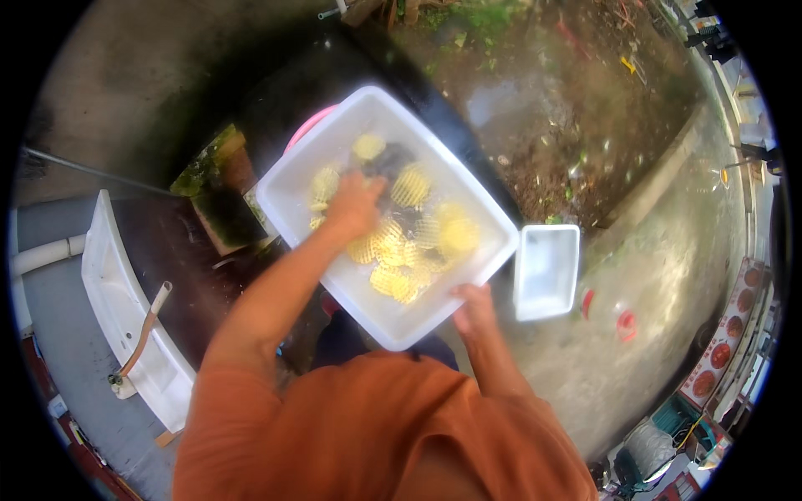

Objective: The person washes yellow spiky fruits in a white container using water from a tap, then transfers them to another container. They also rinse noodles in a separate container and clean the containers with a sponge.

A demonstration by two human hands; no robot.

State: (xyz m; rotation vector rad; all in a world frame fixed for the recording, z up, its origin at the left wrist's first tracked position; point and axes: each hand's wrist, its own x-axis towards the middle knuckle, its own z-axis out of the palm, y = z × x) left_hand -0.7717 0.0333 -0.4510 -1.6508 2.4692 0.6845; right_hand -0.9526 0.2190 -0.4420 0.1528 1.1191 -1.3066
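Observation:
A large white plastic tub (467,253) is in front of me, with yellow waffle-cut slices (391,241), probably potato, lying in water inside it. The slices are bunched mostly towards the near and right sides, and a few (368,147) are farther off. My left hand (355,205) reaches down among them, its fingers spread and blurred. No slice shows in its grasp, though its underside is hidden. At the tub's near right edge, my right hand (474,309) grips the rim.
A smaller white tub (546,272) stands to the right. Behind the large tub shows a pink rim (310,127). At left are a white basin (138,325) with a tap hose (145,329) and a mossy block (216,166). Red plastic pieces (626,325) lie on the wet concrete.

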